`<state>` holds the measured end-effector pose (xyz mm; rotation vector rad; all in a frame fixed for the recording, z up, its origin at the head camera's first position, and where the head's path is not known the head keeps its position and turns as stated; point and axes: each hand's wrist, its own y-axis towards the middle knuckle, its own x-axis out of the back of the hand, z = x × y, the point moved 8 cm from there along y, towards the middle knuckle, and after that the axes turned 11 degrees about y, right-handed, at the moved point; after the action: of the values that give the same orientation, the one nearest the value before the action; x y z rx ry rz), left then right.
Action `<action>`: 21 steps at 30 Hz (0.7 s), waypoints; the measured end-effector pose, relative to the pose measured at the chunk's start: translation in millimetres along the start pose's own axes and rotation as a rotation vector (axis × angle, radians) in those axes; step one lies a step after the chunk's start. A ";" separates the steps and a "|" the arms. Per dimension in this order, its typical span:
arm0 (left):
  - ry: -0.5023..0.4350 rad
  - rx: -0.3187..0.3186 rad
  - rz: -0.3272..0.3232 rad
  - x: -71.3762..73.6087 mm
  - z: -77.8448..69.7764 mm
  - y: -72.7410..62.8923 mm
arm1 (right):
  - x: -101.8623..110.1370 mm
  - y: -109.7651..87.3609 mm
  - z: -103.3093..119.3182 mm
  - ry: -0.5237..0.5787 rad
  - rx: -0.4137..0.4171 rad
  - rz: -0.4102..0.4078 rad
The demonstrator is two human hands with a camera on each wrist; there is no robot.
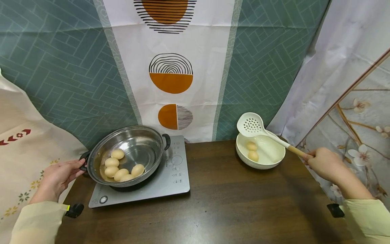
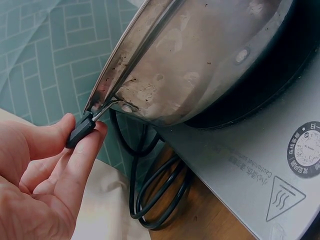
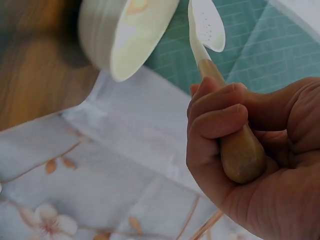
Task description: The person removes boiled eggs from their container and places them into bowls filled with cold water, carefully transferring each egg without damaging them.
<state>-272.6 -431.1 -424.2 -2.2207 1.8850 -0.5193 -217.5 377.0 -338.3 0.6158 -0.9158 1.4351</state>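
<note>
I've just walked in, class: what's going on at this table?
A person's left hand pinches a black handle of a steel pot over a flat cooktop; several eggs lie in the pot. The right hand grips a slotted spoon by its wooden handle. The spoon's head, carrying nothing, is above the far side of a pale bowl holding two eggs.
</note>
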 end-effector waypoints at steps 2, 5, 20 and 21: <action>0.007 -0.002 -0.004 0.6 -1.2 0.4 | -2.3 0.4 9.5 0.025 0.025 0.012; 0.007 0.001 -0.001 0.7 -1.9 0.7 | -5.4 2.0 27.0 0.036 0.073 0.017; 0.006 0.032 -0.040 1.5 1.4 -1.6 | -33.9 19.2 124.0 0.119 0.195 0.063; 0.003 0.033 -0.036 1.2 1.6 -1.5 | -36.9 19.6 129.8 0.123 0.205 0.064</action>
<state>-270.4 -432.1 -425.0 -2.2382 1.8275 -0.5550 -253.8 250.7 -301.8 0.6463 -0.7022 1.6187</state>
